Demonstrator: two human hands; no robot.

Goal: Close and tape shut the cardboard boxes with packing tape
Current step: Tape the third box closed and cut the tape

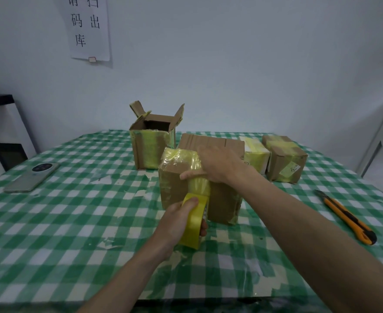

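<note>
Nearest, the left hand (181, 219) grips the yellow tape roll (194, 224), fingers curled round it, at 6 o'clock of the front box (177, 188); a tape strip (198, 184) runs from the roll up that box's near face; the right hand (217, 164) lies flat on top, pressing the strip down, so this one looks mid-taping; at 2 o'clock, two taped boxes (285, 161) appear finished; at 11 o'clock the open box (151, 141), flaps up, remains to do.

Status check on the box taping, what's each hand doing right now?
Left hand grips yellow tape roll, strip runs up the near box. Right hand presses flat on top. Open box behind, untaped. Nothing blocking.
</note>
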